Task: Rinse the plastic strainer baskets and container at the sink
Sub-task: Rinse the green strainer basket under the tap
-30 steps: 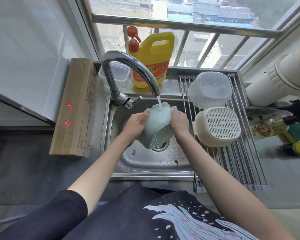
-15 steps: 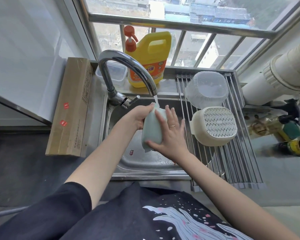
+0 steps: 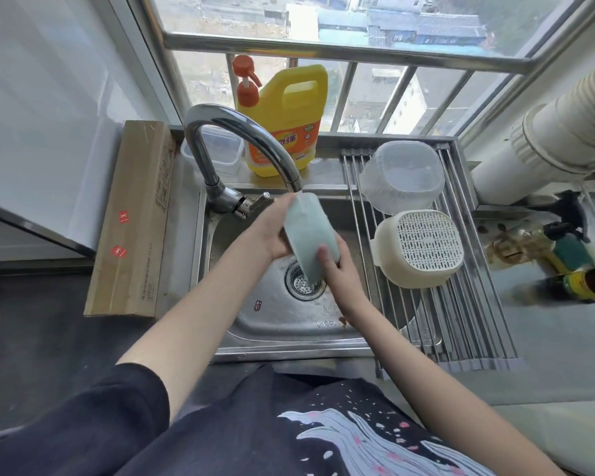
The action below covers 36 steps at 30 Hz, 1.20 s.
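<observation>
We hold the green basket [image 3: 310, 235] over the sink [image 3: 282, 324], right under the tap [image 3: 244, 146], with its upper end touching the spout so the water lands on it at once and runs down its side toward the drain [image 3: 304, 281]. The basket is tilted, its top toward the spout and its lower end above the drain, which we judge lets the rinse water fall straight into the basin and not onto the counter.

Our left hand [image 3: 272, 231] grips the basket from the left, fingers curled around its upper half, so it carries most of the weight. Our right hand [image 3: 337, 266] holds the lower right side, fingers wrapped over the wall; it looks placed to turn the basket so another face meets the water.

On the rack [image 3: 461, 324] to the right of the sink, the cream basket [image 3: 423, 249] and the clear container [image 3: 402, 176] lie bottom up, most likely so they drain through the bars. They sit touching or nearly so, well apart from the running water. We judge the green basket is the last piece in hand; whether the other two were rinsed we cannot tell.

The soap jug [image 3: 285, 118] stands on the ledge behind the tap, untouched.
</observation>
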### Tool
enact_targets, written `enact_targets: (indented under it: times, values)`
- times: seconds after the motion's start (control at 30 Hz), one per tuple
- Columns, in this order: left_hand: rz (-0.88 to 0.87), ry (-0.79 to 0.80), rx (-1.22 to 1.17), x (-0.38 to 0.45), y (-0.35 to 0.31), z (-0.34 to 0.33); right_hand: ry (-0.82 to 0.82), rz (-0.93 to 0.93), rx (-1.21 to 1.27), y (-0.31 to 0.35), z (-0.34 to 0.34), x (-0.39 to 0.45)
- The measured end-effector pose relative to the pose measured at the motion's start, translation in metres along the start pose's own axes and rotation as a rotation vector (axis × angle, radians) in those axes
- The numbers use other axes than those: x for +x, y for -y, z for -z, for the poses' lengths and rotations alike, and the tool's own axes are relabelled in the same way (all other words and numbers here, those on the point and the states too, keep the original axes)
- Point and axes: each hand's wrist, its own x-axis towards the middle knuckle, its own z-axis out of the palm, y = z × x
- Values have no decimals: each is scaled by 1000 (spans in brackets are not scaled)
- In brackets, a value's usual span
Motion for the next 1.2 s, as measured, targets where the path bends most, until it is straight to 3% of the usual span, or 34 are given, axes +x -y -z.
enact_targets:
  times: [0.1,0.2,0.3,0.4,0.53,0.6,0.67,0.73,0.83,0.93,1.0,1.1,1.2]
  values:
    - [-129,32,192,-11,44,-13,-52,-119,213,3,-7,3]
    - [-399,-169,269,-14,63,-15,-49,-211,369,12,-2,1]
    - [-505,-313,309,-11,56,-3,-63,-203,309,9,8,7]
    - [-465,-304,262,-10,55,0,-36,-75,20,13,6,10]
    - [-338,-164,99,-9,36,-4,43,8,-206,12,5,8]
    - [-244,-76,26,-9,21,-2,81,27,-191,10,3,5]
    - [-209,48,14,-13,12,-3,19,-35,-17,12,-3,4]
    - [-224,99,222,-16,14,-5,-53,-108,102,23,-11,3]
    - [-347,-39,758,-20,30,-6,-90,-259,124,29,-17,9]
    - [-442,-143,853,-13,39,4,-60,-310,152,33,-8,10]
    - [-360,-192,758,-6,35,11,-19,-245,91,31,0,11]
    - [-97,-14,246,5,21,16,45,38,-203,15,8,15]
    - [-30,50,-17,4,7,16,119,17,-124,18,13,11]
